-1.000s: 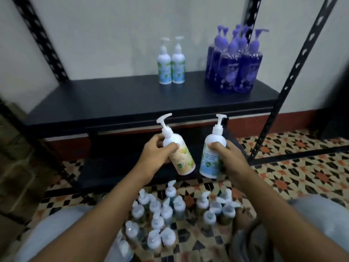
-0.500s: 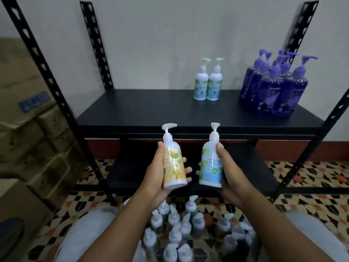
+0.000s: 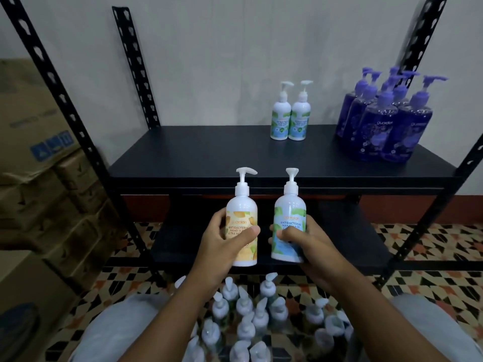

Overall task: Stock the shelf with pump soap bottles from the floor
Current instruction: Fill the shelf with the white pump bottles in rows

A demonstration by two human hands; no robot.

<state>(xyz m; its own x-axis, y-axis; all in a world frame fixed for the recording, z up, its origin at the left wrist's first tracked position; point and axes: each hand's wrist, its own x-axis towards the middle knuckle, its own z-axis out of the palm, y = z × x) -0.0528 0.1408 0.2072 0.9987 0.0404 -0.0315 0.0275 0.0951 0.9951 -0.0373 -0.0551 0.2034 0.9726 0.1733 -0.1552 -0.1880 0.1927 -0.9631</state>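
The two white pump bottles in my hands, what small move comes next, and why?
Probably lift the right hand and stand its green-and-blue-labelled white bottle beside the two matching bottles on the black shelf board; the left hand grips an orange-labelled bottle with no match up there.

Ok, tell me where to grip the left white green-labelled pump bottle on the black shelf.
Grip the left white bottle round its body, from the front-left: it stands upright, its twin bottle crowds its right side, and the slim pump neck offers less hold.

Orange bottle, green bottle righted from tilt; left grip, right grip rewrapped, thumbs across labels.
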